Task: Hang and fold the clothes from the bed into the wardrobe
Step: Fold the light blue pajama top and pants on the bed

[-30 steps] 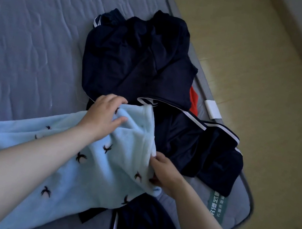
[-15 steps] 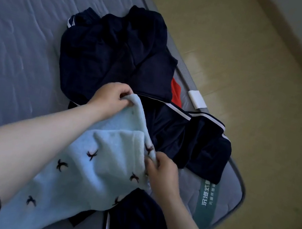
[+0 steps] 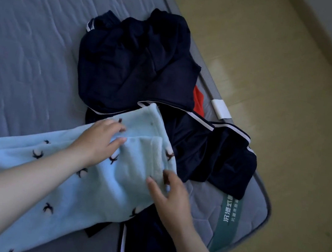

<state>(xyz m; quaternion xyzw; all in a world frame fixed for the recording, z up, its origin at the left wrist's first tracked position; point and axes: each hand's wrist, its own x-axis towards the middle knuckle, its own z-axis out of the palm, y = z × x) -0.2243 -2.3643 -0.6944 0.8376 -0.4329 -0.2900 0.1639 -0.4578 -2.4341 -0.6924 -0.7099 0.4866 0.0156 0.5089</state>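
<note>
The light-blue garment (image 3: 123, 185) runs near-left to far-right; left hand (image 3: 98, 140) and right hand (image 3: 169, 200), fingers relaxed, rest on its far-right end.

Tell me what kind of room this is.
Most likely a bedroom: a bare grey quilted mattress with a pile of navy clothes and a light blue fleece garment on it, beside a yellowish floor.
</note>
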